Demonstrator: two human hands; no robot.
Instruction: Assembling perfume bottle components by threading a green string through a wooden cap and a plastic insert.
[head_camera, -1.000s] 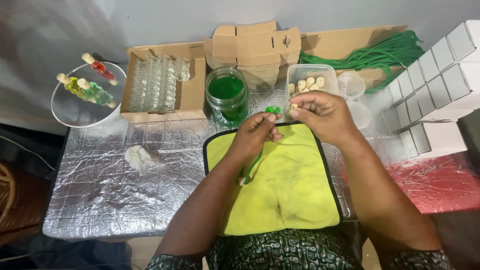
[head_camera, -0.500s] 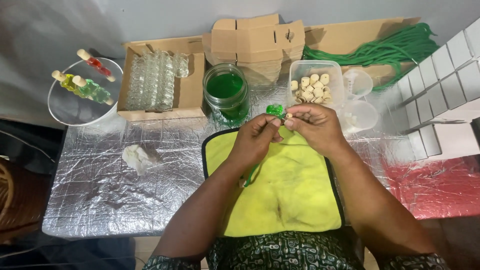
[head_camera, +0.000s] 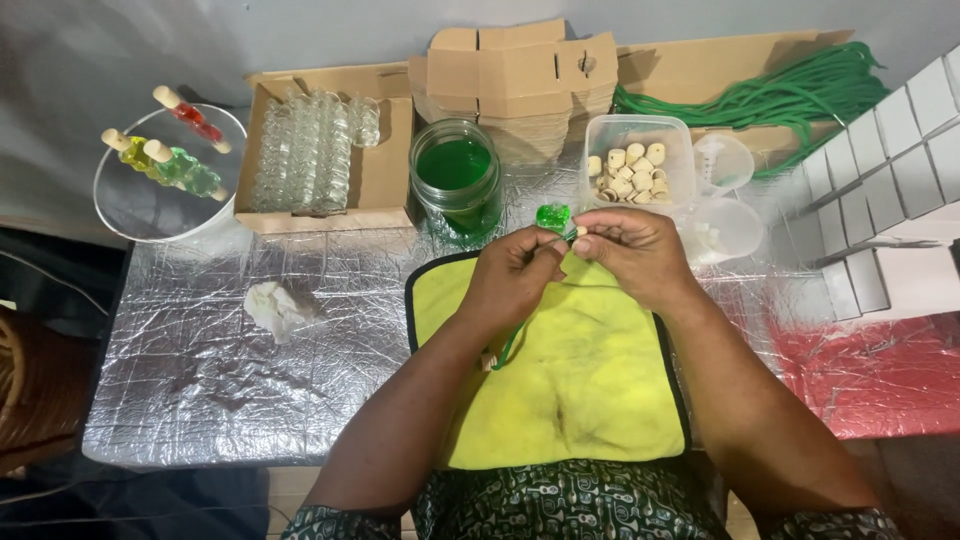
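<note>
Green-filled vial (head_camera: 552, 217) pinched between closed fingers of left hand (head_camera: 515, 275) and right hand (head_camera: 635, 250).

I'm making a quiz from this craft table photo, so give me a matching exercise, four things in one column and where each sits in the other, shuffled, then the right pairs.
Things:
1. jar of green liquid
2. crumpled tissue
3. corks
4. green cord

Places:
A. in a clear plastic tub
B. coiled at the back right, on cardboard
C. between the box of empty glass bottles and the tub
D. on the foil, left of the yellow cloth

Pairs: 1-C, 2-D, 3-A, 4-B
</note>
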